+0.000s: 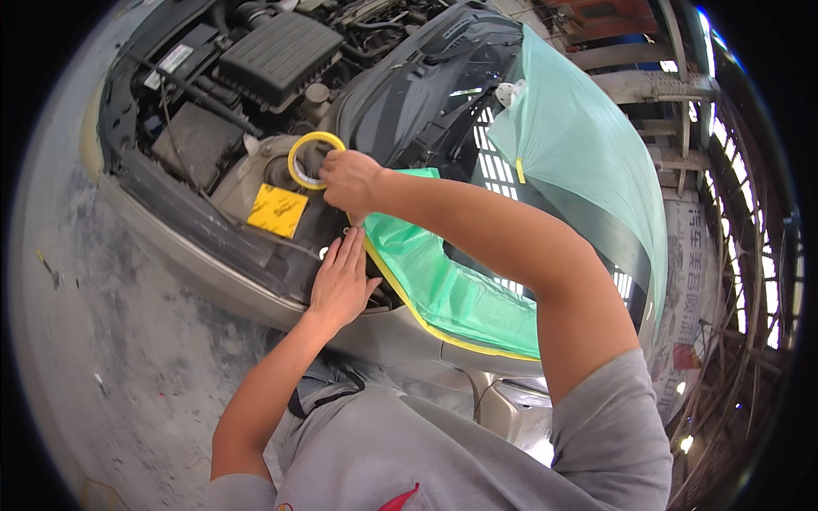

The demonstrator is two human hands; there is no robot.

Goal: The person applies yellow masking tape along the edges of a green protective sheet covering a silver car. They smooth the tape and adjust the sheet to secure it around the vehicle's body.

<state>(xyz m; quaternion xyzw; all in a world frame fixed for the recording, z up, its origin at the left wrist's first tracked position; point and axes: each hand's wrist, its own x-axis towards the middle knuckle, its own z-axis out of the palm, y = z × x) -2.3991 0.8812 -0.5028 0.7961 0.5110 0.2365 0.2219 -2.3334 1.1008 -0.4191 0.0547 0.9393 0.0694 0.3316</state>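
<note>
Two jobs run together: the right hand grips the yellow tape roll above the engine bay; the left hand lies outstretched beside the green film, holding nothing visible. Steady tension and progressive pressing should prevent creases.

Large dark characters down pale grey hanging banner; print too small on white rectangular label, yellow square sheet.

Black ribbed engine-bay cover, stained grey floor
</note>
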